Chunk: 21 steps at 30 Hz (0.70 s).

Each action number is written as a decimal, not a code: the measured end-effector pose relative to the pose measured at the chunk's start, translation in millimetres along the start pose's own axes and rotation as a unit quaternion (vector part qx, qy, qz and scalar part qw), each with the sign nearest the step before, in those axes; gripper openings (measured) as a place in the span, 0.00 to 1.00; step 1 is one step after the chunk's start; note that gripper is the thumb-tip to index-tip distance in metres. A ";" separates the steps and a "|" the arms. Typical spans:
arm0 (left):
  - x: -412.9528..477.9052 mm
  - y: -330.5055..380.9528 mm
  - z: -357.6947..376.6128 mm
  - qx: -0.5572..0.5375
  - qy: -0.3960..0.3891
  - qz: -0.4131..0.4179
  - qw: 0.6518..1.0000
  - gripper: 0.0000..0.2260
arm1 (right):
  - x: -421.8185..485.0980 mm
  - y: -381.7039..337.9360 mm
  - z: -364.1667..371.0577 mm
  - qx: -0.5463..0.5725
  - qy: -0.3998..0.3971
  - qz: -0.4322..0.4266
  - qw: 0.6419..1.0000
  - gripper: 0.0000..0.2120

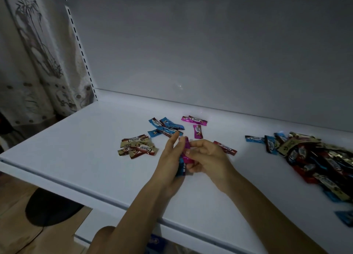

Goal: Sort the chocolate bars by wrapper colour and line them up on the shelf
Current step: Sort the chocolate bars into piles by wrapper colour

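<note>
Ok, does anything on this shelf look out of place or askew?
The sorted groups are askew, not lined up: the gold bars and blue bars overlap at mixed angles, and one pink bar lies turned across from the pink pair behind it.

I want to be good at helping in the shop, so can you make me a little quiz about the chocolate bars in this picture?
1. True or false: the gold-wrapped chocolate bars lie left of the blue-wrapped chocolate bars on the white shelf.
2. What colour is the wrapper that the right hand pinches? A green, B pink, C orange.
3. Fill in: the mixed pile of chocolate bars lies at the shelf's ___ end.
Key: 1 true; 2 B, the pink-wrapped chocolate bar; 3 right.
</note>
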<state>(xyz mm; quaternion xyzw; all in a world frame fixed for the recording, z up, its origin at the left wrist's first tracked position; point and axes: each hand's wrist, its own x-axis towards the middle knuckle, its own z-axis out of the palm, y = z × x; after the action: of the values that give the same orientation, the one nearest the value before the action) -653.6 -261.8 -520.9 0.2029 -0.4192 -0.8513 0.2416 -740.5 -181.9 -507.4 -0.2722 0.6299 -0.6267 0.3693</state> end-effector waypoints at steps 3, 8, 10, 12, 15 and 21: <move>-0.8 -2.8 1.0 0.025 -0.008 -0.002 1.000 0.26 | 1.0 1.2 -4.2 0.080 0.024 -0.015 0.996 0.12; -2.5 -0.1 -1.4 0.026 -0.032 -0.017 0.999 0.22 | 3.7 1.3 -5.7 0.072 0.063 -0.027 0.995 0.13; -1.6 2.0 -2.2 -0.011 -0.007 -0.026 1.000 0.19 | 8.6 -3.5 -4.9 0.051 0.073 -0.026 0.996 0.14; -1.8 4.3 -2.4 -0.045 0.023 -0.033 0.998 0.17 | 18.9 -16.0 -6.7 0.044 0.093 -0.009 0.995 0.15; -1.2 5.4 -2.2 -0.089 0.050 -0.036 0.994 0.17 | 33.9 -38.2 -12.5 0.054 0.095 0.026 0.994 0.19; -0.3 7.3 -2.8 -0.123 0.049 0.043 0.990 0.17 | -3.4 -29.1 -2.4 -0.259 -0.005 0.002 0.966 0.05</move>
<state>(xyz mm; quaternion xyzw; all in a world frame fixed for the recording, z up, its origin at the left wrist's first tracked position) -650.0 -267.2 -516.5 0.1944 -0.3070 -0.8744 0.3215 -743.9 -179.7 -478.3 -0.3604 0.7696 -0.4398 0.2906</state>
